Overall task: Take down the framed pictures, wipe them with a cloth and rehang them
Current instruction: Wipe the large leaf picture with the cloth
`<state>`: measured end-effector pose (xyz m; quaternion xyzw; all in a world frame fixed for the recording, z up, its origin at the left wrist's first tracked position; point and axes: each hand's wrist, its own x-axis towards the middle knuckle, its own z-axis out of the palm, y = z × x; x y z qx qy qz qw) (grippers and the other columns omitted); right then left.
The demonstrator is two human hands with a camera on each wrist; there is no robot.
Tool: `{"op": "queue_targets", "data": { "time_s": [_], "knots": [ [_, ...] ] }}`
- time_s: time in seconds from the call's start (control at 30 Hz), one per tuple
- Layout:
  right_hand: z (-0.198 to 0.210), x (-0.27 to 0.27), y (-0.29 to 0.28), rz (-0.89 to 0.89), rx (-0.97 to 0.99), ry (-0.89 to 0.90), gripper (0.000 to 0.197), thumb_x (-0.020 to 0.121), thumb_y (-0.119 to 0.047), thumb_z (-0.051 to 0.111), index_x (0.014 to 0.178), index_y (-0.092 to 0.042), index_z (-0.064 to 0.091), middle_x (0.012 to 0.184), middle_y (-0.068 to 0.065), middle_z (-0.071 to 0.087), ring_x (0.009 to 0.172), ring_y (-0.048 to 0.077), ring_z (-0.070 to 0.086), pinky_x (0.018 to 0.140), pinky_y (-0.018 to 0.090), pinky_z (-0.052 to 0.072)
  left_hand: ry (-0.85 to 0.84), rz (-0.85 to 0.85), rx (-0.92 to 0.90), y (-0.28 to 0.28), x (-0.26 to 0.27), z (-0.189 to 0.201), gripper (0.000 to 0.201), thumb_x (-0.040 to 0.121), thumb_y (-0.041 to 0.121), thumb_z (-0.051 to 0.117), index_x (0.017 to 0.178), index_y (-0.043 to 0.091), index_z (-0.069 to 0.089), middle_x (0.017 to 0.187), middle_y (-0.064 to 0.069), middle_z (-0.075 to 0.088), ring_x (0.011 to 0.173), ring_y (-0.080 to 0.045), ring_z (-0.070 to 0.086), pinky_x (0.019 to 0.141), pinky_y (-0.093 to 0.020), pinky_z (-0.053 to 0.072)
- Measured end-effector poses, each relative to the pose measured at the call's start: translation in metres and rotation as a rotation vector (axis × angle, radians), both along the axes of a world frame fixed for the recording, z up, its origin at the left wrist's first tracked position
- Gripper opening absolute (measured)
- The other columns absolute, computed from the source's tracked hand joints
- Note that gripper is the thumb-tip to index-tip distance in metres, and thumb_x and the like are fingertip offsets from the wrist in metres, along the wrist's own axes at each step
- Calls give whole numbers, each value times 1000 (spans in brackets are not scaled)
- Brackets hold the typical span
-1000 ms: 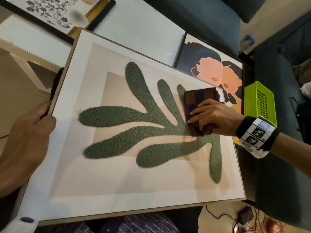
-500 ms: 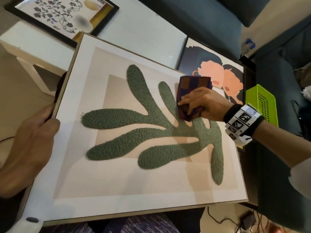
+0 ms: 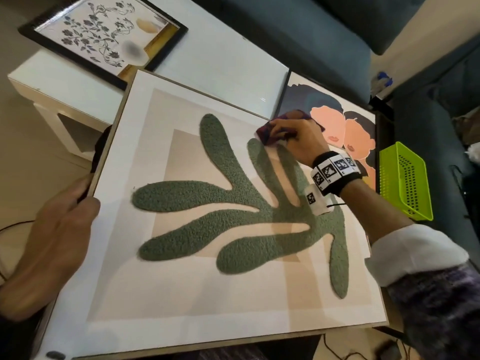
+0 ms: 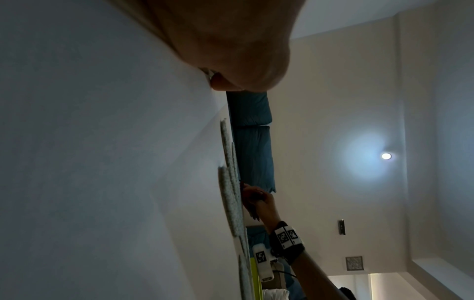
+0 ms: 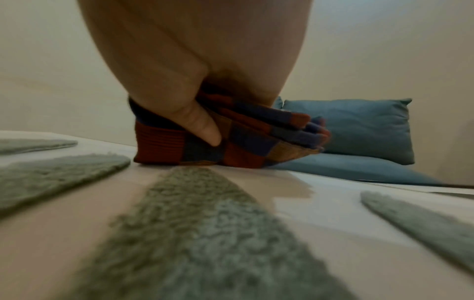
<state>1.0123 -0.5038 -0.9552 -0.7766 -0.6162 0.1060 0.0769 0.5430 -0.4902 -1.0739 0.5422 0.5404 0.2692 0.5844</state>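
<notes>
1. Head view shows the large wood-framed picture with a green tufted leaf shape point(image 3: 233, 216) lying face up in front of the person, its far edge over the white glossy surface point(image 3: 220, 61).
2. Right hand point(image 3: 298, 141) has its grip clenched round a folded red, blue and orange checked cloth point(image 3: 265, 135), pressed to the glass near the far right corner (the right wrist view shows the thumb tucked into the folds).
3. Left hand point(image 3: 59, 229) grasps the picture's left edge, thumb on the front.
4. Black-framed floral print point(image 3: 104, 40) lies at the far left of the surface; a print of two peach-coloured faces point(image 3: 337, 120) lies just beside the cloth, partly under the big picture.
5. Lime-green perforated plastic basket point(image 3: 405, 183) sits to the right.
</notes>
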Motion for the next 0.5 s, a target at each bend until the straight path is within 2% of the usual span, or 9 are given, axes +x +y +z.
{"op": "queue_targets", "data": {
  "time_s": [0.03,0.1,0.13,0.2,0.27,0.33,0.4,0.5],
  "knots": [
    [1,-4,2,-25,16,-10,43,80,-5,54,102,-34,75,111,-8,74,104,18,67,98,43,53,-3,-4,1,0,1,-1,55,82,30,43,130,37,69,109,-10,75,99,-51,68,89,-75,54],
    [4,-19,7,4,9,-17,43,84,-24,48,119,-37,70,120,-8,72,110,17,66,102,34,50,3,0,-2,5,-1,-14,54,83,28,44,132,33,68,107,-15,74,97,-54,66,86,-78,54],
    [6,-30,11,53,-18,-19,46,86,-25,48,126,-37,67,127,-8,69,115,18,64,104,31,47,15,4,6,9,-4,-26,53,85,27,45,133,33,67,107,-18,73,97,-55,66,84,-79,54],
    [8,-52,17,161,-61,-49,53,89,-16,51,137,-35,60,143,-6,59,127,23,58,110,36,44,84,-19,53,17,-12,-55,53,92,30,48,143,38,60,116,-19,71,100,-53,67,82,-78,55],
    [8,-67,22,190,-70,-86,55,89,-17,48,141,-34,57,147,-4,56,130,26,56,110,39,44,139,-51,85,26,-23,-90,54,98,33,49,150,44,52,121,-17,71,101,-52,68,78,-74,58],
    [10,-67,23,103,-95,-144,54,88,-23,46,138,-38,58,136,-1,65,118,29,64,102,41,51,147,-76,91,35,-32,-117,54,100,34,50,152,48,49,121,-15,71,101,-51,69,77,-72,59],
    [15,-54,18,-43,-149,-197,51,88,-24,46,134,-39,60,120,4,72,103,32,68,93,44,56,154,-109,113,38,-33,-127,52,102,34,49,153,47,49,119,-13,71,99,-49,69,76,-71,60],
    [25,-28,6,-221,-255,-230,42,91,-19,49,128,-29,65,110,11,72,100,36,67,91,49,56,153,-143,121,38,-31,-128,51,103,34,47,153,47,49,117,-12,71,96,-47,68,75,-70,59]
  ]
}}
